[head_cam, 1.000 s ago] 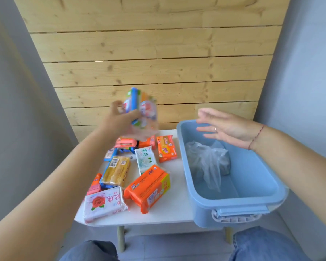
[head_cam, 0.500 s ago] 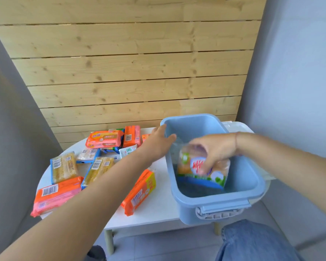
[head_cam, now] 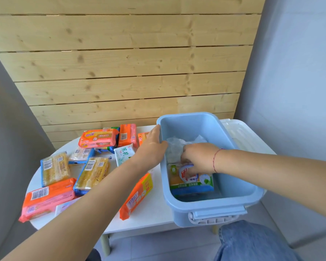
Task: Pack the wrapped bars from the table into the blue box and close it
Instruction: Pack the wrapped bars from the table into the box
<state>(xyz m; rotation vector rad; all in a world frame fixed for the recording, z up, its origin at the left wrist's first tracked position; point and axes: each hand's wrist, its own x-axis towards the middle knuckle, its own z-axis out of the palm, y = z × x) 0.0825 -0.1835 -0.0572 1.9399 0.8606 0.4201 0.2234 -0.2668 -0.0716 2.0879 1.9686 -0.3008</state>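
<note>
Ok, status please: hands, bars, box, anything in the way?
Left hand on blue box rim. Right hand grips wrapped bar inside it. Other bars on table, lid off. Clear bag at box's far end.

Both arms are bare and reach forward from the lower edge of the view. The left forearm (head_cam: 83, 204) comes up from the lower left, and the left hand (head_cam: 151, 147) lies palm down with quite straight fingers along the left wall of the blue box (head_cam: 211, 206); its thumb goes over the rim. The right forearm (head_cam: 271, 166) comes in from the right side and wears a thin red thread (head_cam: 215, 161) on the wrist. The right hand (head_cam: 198, 159) is lowered inside the box, wrist bent down, and its curled fingers grip the top of a wrapped bar (head_cam: 191, 182). The two hands are near each other but do not touch.
</note>
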